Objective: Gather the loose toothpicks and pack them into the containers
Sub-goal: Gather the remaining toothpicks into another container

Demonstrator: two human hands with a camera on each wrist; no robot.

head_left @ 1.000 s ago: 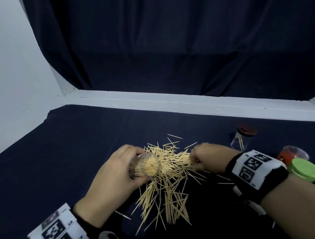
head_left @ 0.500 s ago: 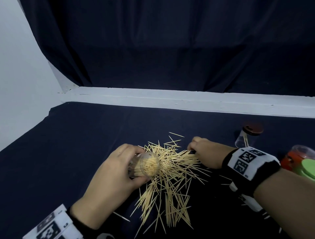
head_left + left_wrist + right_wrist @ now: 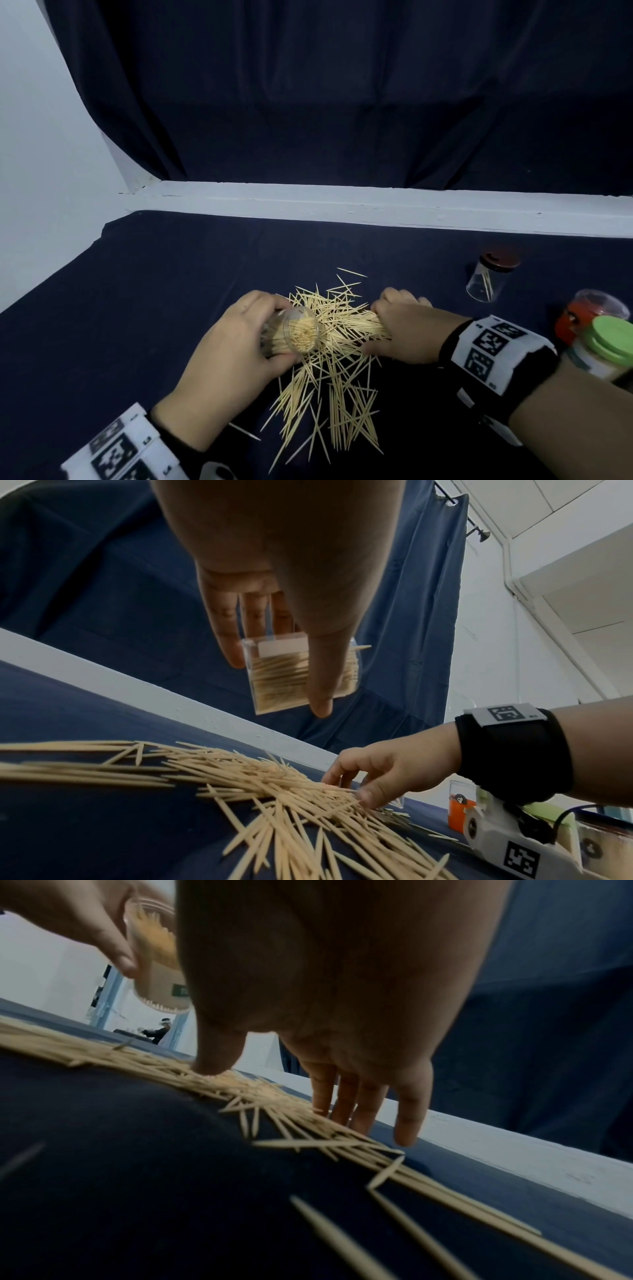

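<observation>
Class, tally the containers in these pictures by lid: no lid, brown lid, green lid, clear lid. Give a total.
No lid: 1, the container in the left hand
Brown lid: 1, jar
Green lid: 1, tub
Clear lid: 1, orange tub
Total: 4

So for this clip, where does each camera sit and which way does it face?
Head: above, looking down at the toothpick pile; left hand and right hand show.
Left wrist: low, along the left hand gripping the clear container.
Right wrist: near the cloth, along the right hand's fingers.
All three share the pile and container.

dark blue cloth, white ledge, curtain
</observation>
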